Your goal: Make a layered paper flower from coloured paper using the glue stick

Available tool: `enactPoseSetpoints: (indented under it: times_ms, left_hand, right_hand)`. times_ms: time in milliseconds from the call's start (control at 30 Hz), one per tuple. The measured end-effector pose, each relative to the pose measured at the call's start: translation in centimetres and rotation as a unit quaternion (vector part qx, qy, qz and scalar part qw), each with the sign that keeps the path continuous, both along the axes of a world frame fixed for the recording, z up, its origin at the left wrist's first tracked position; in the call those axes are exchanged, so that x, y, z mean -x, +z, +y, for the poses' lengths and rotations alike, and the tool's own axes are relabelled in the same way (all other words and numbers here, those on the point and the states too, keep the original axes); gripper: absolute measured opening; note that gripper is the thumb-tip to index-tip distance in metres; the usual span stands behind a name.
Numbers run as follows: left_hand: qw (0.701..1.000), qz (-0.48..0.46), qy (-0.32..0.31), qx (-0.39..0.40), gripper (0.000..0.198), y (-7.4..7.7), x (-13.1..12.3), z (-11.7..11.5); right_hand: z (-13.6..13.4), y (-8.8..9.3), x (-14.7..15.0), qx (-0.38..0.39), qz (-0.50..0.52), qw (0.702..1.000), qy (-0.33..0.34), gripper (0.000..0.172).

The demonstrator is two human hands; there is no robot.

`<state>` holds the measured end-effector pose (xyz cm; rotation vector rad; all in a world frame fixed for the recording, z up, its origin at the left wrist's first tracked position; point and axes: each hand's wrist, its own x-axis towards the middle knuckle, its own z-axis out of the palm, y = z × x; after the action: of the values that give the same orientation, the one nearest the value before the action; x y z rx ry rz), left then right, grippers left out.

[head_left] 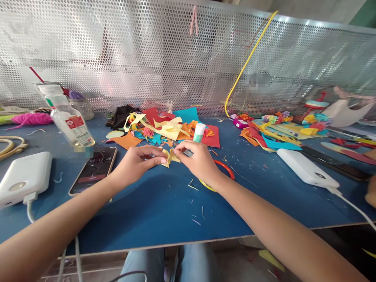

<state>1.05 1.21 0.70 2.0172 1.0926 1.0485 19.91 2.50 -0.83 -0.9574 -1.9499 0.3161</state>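
Perforated metal screen (132,55): runs along the back of the table; well apart from the work.
Blue tabletop (164,211): bare just in front of both hands; a good place to rest the wrists and steady fine finger work.
Paper heap (169,127): loose red, orange, yellow and blue cuttings just beyond the hands; best to keep the knuckles out of it, so no scrap gets dragged along.
Phone (94,172): lies flat beside the left forearm; leave that elbow room to clear it.
Right hand (198,158): thumb and index finger close together on the yellow paper; a light pinch should serve, since thin paper creases under hard pressure.
Left hand (139,160): thumb and fingertips drawn narrow on the other side of the same paper; better to let this hand steady while the right shapes.
Red-and-yellow loops (228,166): partly hidden beneath the right wrist, probably scissors handles; worth sliding aside.
Glue stick (199,133): upright just behind the right hand, white end up; easily knocked, so move that hand gently.
Yellow paper (166,158): curled between both sets of fingertips, above the table; whether one piece or two, I cannot tell.
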Motion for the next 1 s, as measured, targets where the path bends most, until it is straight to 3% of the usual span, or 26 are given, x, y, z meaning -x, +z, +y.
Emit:
enactPoseSetpoints:
  times_ms: [100,267,433,533,700,900,1000]
  left_hand:
    - [0.996,-0.069,-0.002,0.053,0.015,-0.2,0.0,0.0]
    - [0.980,-0.156,-0.022,0.123,0.029,-0.4,-0.4,-0.5]
    - [0.993,-0.089,0.023,0.071,0.012,-0.4,-1.0,-1.2]
    - [0.995,-0.083,0.053,0.030,0.013,-0.4,-1.2,-1.3]
    - [0.981,-0.124,0.131,0.068,0.018,-0.7,-1.4,-1.2]
    - [0.972,-0.188,0.120,0.070,0.020,-1.2,-1.6,-1.1]
    - [0.975,-0.177,0.120,0.061,0.028,-1.2,-1.4,-1.0]
  right_hand:
    - [-0.1,0.0,0.0,0.008,0.013,1.000,0.003,0.017]
    - [-0.2,-0.1,0.2,0.009,0.025,1.000,0.012,0.017]
    - [-0.5,-0.4,0.8,0.021,0.053,0.998,0.032,0.015]
    - [-0.8,-0.5,1.3,0.038,0.079,0.995,0.037,0.016]
    - [-1.3,-0.5,1.9,0.095,0.145,0.984,0.047,0.015]
    - [-1.3,-0.7,2.3,0.201,0.216,0.951,0.089,0.021]
    - [-1.1,-0.7,2.0,0.236,0.216,0.941,0.107,0.022]
